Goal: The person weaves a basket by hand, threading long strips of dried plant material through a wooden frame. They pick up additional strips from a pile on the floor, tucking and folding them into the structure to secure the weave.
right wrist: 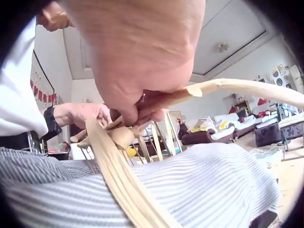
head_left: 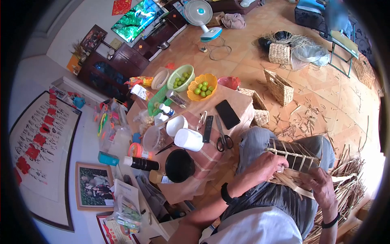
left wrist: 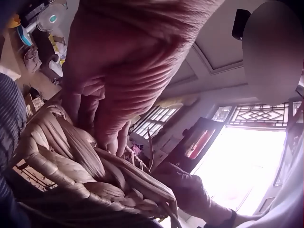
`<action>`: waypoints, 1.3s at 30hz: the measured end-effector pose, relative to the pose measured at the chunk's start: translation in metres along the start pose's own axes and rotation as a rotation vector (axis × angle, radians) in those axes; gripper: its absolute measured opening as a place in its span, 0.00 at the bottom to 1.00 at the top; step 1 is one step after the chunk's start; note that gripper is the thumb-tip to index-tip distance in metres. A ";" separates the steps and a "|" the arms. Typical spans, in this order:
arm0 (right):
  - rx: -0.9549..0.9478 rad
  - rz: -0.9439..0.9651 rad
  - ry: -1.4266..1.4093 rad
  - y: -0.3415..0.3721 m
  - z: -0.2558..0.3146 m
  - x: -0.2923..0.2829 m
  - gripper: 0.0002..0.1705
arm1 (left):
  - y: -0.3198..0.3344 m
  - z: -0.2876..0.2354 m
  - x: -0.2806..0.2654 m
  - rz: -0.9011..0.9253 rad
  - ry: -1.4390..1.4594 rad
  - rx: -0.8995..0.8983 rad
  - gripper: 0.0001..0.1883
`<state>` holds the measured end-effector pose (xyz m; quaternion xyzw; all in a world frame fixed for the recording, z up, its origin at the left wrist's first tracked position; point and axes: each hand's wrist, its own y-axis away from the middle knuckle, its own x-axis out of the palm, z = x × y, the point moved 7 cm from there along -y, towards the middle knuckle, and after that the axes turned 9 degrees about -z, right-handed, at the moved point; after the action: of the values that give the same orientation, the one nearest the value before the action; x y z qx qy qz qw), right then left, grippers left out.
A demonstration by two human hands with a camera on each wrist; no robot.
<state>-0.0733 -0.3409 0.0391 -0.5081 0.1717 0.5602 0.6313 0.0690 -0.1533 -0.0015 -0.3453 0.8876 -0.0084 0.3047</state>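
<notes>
A half-woven basket (head_left: 301, 155) with a thin ribbed frame lies across the person's lap. At its near edge, the left hand (head_left: 273, 166) grips the weave, fingers bent over it. Thick plaited straw (left wrist: 71, 164) fills the left wrist view below the left hand (left wrist: 123, 71). The right hand (head_left: 320, 188) is close beside it at the same edge. In the right wrist view the right hand (right wrist: 142, 52) pinches a flat pale straw strip (right wrist: 223, 84) between thumb and fingers. Another wide strip (right wrist: 124, 183) hangs down over the striped trouser leg.
Left of the lap is a table with scissors (head_left: 222, 136), a phone (head_left: 228, 114), a white cup (head_left: 189, 140), a black bowl (head_left: 180, 166) and fruit bowls. Loose straw (head_left: 352, 181) is piled at the right. Finished baskets (head_left: 278, 87) and scraps lie on the tiled floor.
</notes>
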 end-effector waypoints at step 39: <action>-0.069 -0.138 0.210 -0.059 0.015 0.010 0.17 | -0.004 -0.034 -0.016 0.105 -0.248 -0.302 0.15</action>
<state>-0.0236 -0.3147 0.0640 -0.5959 0.1820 0.4646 0.6292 0.0621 -0.1526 0.0355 -0.3389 0.8511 0.1835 0.3566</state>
